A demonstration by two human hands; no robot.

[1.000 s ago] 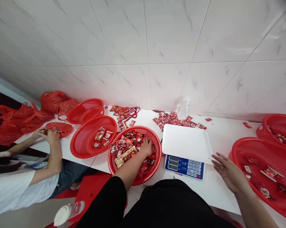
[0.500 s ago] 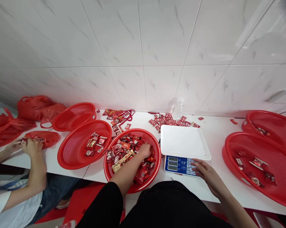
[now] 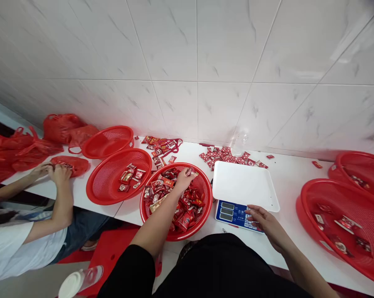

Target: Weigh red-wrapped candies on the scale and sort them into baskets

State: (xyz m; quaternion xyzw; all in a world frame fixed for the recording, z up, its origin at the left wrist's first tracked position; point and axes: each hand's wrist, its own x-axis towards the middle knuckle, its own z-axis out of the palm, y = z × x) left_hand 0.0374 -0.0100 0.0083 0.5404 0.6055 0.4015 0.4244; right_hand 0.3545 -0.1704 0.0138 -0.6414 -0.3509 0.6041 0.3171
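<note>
My left hand [image 3: 184, 181] is above the far side of a round red basket [image 3: 207, 207] heaped with wrapped candies [image 3: 187, 218]. Its fingers are closed on a wrapped candy [image 3: 190, 170], partly covered by the hand. Over the blue keypad of a digital scale [image 3: 230, 213] hangs my right hand [image 3: 265, 222], empty, with its fingers stretched out. Whether those fingertips touch the keys I cannot tell. The scale's white tray [image 3: 244, 184] has nothing lying on it apart from tiny specks.
Red baskets [image 3: 95, 188] with a few candies stand left and right [image 3: 311, 190]. Small red packets [image 3: 224, 155] lie along the wall beside a clear plastic bag [image 3: 239, 142]. At left, a co-worker's hands [image 3: 60, 171] work at a red bag [image 3: 81, 165]. A cup [image 3: 78, 283] stands low left.
My left hand has risen from among the candies toward the basket's far rim, now with a candy in its fingers. My right hand stays over the keypad. The view has shifted slightly.
</note>
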